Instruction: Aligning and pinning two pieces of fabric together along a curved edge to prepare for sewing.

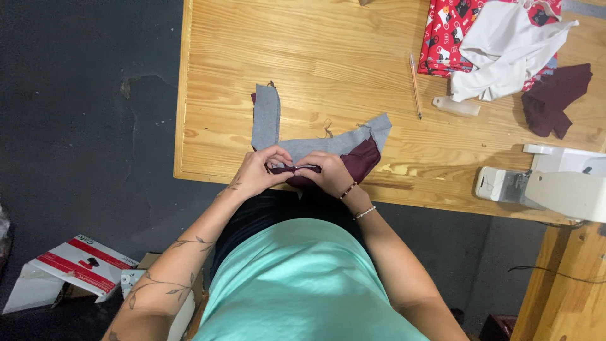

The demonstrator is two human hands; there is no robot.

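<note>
Mid-frame, at the table (208,113) edge: left hand (257,172) and right hand (328,173) pinch grey fabric (268,113) onto maroon fabric (361,161). Seam alignment underway; sewing machine (555,186), right edge, untouched.

Left hand (260,170) and right hand (328,172) meet, each grip pinched (fingertips touching).

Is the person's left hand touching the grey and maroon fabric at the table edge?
Touching. The head view shows the left hand with its fingers pinched onto the grey and maroon fabric, close beside the right hand.
</note>
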